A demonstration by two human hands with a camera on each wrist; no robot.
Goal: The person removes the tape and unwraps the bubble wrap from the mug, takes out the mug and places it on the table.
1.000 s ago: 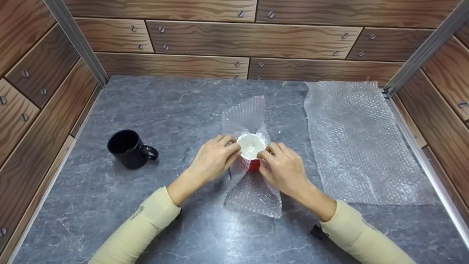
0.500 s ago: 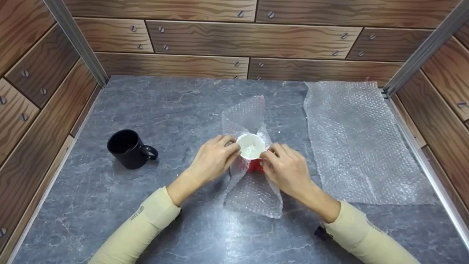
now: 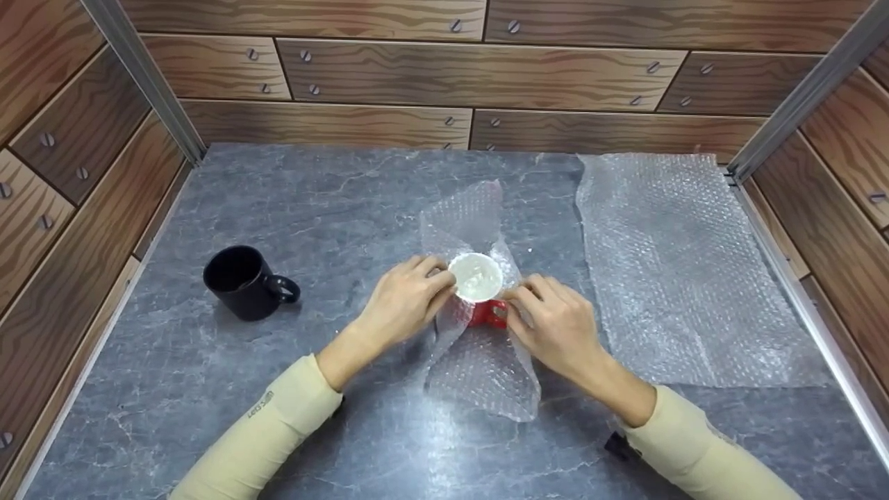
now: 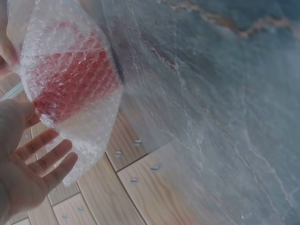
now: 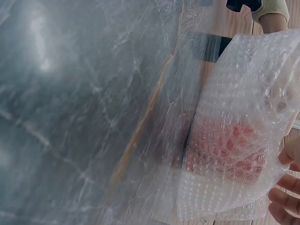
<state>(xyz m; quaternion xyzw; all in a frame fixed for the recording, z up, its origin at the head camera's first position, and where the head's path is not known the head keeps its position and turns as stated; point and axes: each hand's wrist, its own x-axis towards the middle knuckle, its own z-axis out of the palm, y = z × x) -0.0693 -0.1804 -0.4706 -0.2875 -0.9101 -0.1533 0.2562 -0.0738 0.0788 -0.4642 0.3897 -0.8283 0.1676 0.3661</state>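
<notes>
A red mug (image 3: 480,314) with a white inside stands upright on a sheet of bubble wrap (image 3: 486,371), whose sides are drawn up around it. My left hand (image 3: 406,298) pinches the wrap against the left of the rim. On the right, my right hand (image 3: 555,323) pinches the other side of the wrap, a little apart from the mug. The red handle shows at the front, near my right fingers. Through the wrap, the left wrist view shows the red mug wall (image 4: 77,77) dimly, with several fingers of my left hand (image 4: 28,159) spread.
A black mug (image 3: 243,288) stands to the left, its handle pointing right. Another bubble wrap sheet (image 3: 694,278) lies flat at the right of the grey marbled table (image 3: 333,201). Wood-patterned walls (image 3: 479,73) enclose the back and sides.
My right hand has moved right, away from the mug, drawing its side of the wrap outward. More of the red handle now shows. My left hand has stayed in place.
</notes>
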